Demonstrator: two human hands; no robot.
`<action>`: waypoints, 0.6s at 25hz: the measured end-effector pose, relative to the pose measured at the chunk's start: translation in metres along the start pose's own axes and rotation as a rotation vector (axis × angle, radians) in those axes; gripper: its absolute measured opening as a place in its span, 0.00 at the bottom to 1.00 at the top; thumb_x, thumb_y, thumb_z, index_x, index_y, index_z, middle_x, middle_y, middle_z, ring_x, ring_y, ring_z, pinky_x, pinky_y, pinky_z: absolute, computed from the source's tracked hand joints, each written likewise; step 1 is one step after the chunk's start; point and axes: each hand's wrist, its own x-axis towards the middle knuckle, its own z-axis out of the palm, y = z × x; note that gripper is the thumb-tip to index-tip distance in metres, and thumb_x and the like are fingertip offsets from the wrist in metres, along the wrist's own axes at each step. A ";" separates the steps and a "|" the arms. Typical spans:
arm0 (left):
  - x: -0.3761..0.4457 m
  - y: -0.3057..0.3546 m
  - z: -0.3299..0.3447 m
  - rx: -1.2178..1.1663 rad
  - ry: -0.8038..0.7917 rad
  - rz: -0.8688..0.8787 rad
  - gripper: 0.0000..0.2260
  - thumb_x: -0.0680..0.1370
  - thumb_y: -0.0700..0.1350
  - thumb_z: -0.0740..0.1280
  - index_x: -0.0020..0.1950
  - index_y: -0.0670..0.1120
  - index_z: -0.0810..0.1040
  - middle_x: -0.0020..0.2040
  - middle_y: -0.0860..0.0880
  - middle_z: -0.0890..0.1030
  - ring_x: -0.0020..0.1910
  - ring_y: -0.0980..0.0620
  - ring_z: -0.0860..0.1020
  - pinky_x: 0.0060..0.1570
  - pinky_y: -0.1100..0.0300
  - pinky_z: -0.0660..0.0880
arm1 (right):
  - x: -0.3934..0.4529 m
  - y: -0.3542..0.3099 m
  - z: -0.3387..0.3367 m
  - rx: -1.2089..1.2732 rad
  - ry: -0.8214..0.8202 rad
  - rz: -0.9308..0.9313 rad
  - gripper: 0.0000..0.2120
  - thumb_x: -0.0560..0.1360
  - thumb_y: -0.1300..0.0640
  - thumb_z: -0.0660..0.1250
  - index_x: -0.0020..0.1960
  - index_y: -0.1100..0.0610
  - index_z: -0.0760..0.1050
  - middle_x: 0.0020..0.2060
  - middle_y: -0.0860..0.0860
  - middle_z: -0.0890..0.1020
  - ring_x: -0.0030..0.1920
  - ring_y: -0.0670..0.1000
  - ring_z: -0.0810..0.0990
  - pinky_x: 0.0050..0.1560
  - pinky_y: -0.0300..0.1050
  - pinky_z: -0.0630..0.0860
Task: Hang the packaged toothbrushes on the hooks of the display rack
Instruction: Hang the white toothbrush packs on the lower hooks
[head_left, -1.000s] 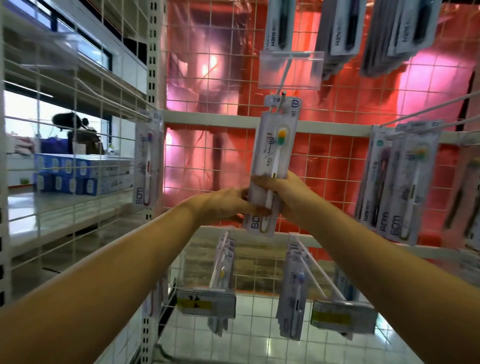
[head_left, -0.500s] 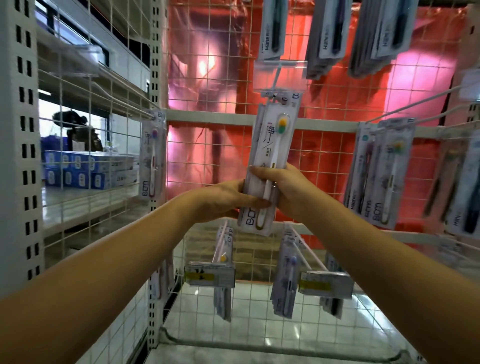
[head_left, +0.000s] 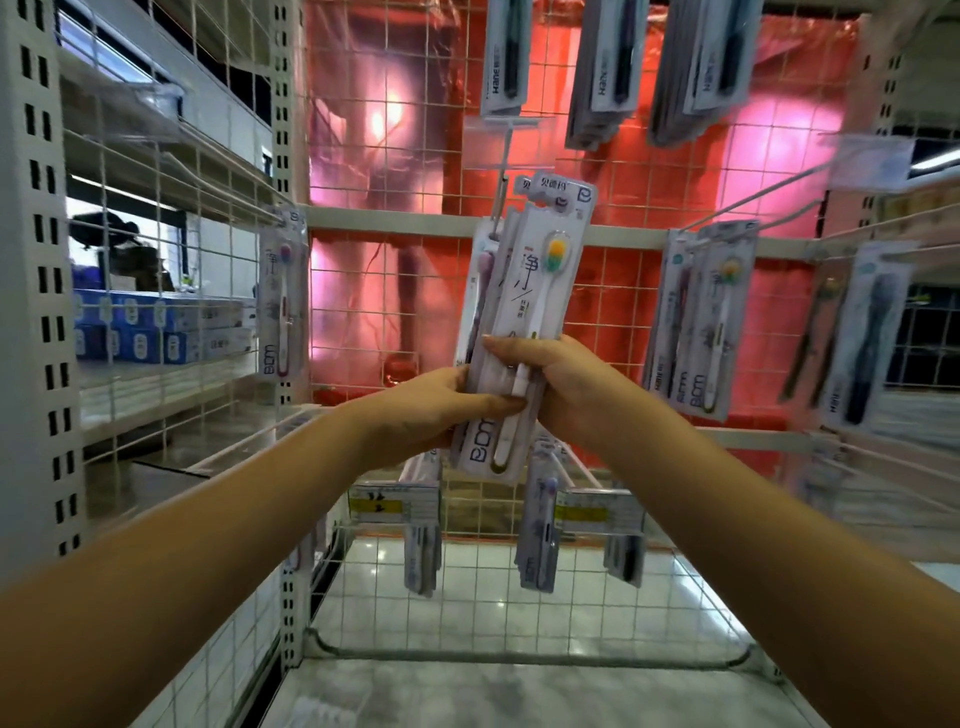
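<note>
Both my left hand (head_left: 457, 400) and right hand (head_left: 558, 384) grip the toothbrush packs (head_left: 524, 332), so I should line their top holes with the far hook (head_left: 501, 197), then slide gently

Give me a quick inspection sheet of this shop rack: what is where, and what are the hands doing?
Surface: white wire-grid rack with hooks.
Job's things: stack of packaged toothbrushes, front pack showing a yellow-green brush head; top near a hook, whether threaded cannot be told.
Clutter: hung packs at right, above, below; price tags.
Hands: left hand and right hand both grip the stack's lower half.
Cables: nothing seen.
Surroundings: blue boxes on a left shelf; red sheet behind.
</note>
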 end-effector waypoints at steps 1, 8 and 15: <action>-0.002 0.000 0.006 -0.004 0.010 0.016 0.18 0.67 0.49 0.69 0.56 0.48 0.75 0.50 0.47 0.83 0.49 0.50 0.83 0.48 0.57 0.79 | -0.004 0.000 -0.003 0.004 -0.003 -0.003 0.16 0.73 0.64 0.67 0.59 0.66 0.73 0.48 0.61 0.81 0.49 0.59 0.81 0.49 0.54 0.79; -0.035 -0.003 0.017 -0.102 0.156 0.035 0.17 0.73 0.50 0.64 0.59 0.46 0.73 0.47 0.46 0.84 0.44 0.50 0.84 0.41 0.56 0.81 | -0.029 0.006 -0.014 0.114 -0.140 -0.011 0.15 0.73 0.61 0.65 0.58 0.65 0.75 0.47 0.59 0.83 0.46 0.56 0.83 0.48 0.52 0.82; -0.083 -0.019 0.000 -0.072 0.255 0.020 0.18 0.70 0.51 0.63 0.59 0.46 0.74 0.49 0.46 0.85 0.49 0.48 0.83 0.46 0.52 0.81 | -0.043 0.033 -0.008 0.146 -0.178 0.108 0.11 0.65 0.59 0.68 0.45 0.61 0.75 0.32 0.54 0.82 0.35 0.51 0.84 0.38 0.48 0.82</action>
